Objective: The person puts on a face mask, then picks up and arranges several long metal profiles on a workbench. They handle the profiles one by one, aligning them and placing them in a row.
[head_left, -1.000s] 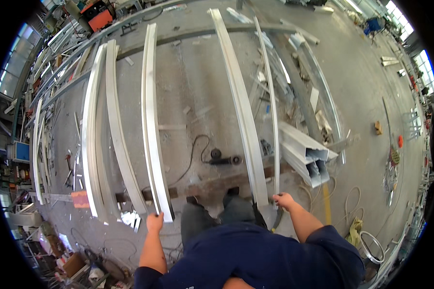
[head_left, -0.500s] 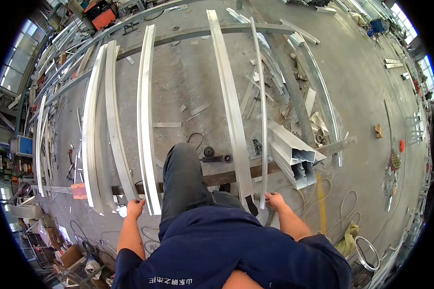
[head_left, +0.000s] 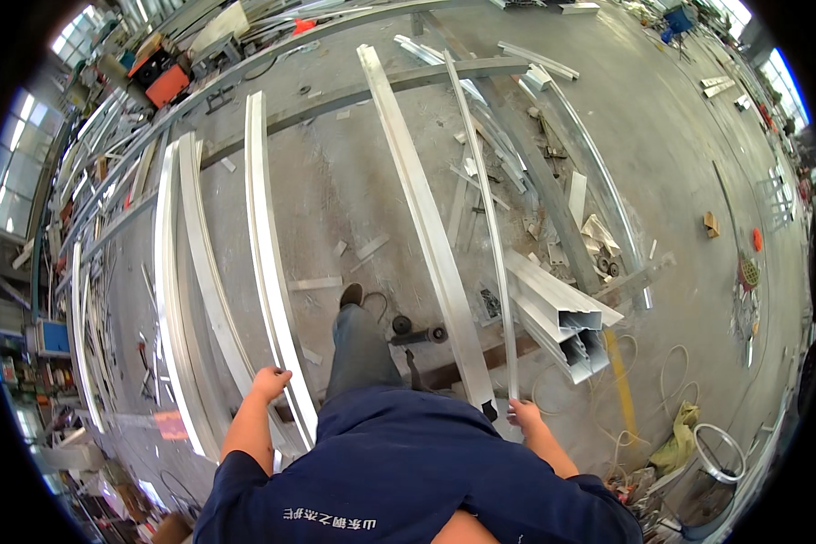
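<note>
Several long silver metal profiles lie lengthwise in front of me across crossbars. My left hand point(head_left: 270, 384) has its fingers curled in at the left edge of a bright profile point(head_left: 265, 245); whatever is between them is too small to make out. To the right, my right hand point(head_left: 524, 414) has its fingers closed at the near end of a thin metal strip point(head_left: 487, 199). Between the hands lies a wider profile point(head_left: 422, 218) with a black patch at its near end. My leg point(head_left: 363, 349) stands between these profiles.
Short hollow profiles point(head_left: 553, 304) are stacked right of the strip. An angle grinder point(head_left: 417, 335) and metal offcuts lie on the floor ahead. More profiles point(head_left: 168, 290) rest at the left. Hoses point(head_left: 675, 372) and a yellow-green sack point(head_left: 675, 440) lie at the lower right.
My leg has stretched forward, so my foot now shows on the floor between the profiles. My left hand has shifted to the bright profile. My right hand is lower, at the strip's near end.
</note>
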Demonstrator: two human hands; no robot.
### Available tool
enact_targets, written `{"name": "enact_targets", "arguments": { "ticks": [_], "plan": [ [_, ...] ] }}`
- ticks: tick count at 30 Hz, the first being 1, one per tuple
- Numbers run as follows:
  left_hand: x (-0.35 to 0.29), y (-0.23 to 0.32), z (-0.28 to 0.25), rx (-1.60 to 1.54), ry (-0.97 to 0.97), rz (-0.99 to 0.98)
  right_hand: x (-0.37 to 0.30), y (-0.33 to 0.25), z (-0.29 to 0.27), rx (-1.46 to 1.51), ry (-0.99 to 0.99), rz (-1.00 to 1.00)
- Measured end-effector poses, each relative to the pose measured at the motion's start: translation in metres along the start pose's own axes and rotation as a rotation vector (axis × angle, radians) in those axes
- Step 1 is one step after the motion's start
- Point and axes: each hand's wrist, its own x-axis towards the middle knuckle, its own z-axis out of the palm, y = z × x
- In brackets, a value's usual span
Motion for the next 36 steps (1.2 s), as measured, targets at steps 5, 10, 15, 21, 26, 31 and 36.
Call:
{"name": "enact_targets", "arguments": {
  "ticks": [5,10,15,21,26,31,36],
  "plan": [
    [0.128,0.045,-0.05,0.096,-0.137,0.102,-0.01,-0.029,0.047,0.152,0.125,0.038],
    [0.266,0.03,-0.093,-0.117,-0.114,-0.014,-0.058,-0.127,0.136,0.034,0.177,0.054],
    [0.314,0.034,-0.138,-0.326,-0.159,-0.111,-0.087,-0.237,0.192,-0.221,0.05,-0.06],
    [0.346,0.028,-0.185,-0.198,-0.202,-0.065,-0.083,-0.316,0.21,-0.062,0.152,-0.12],
    [0.372,0.063,-0.209,-0.176,-0.207,-0.019,-0.086,-0.313,0.213,-0.083,0.23,-0.026],
    [0.392,0.125,-0.221,-0.095,-0.191,0.124,-0.065,-0.305,0.22,-0.185,0.199,0.077],
    [0.4,0.2,-0.234,-0.067,-0.158,0.177,-0.008,-0.346,0.243,-0.006,0.083,0.084]
  ]
}}
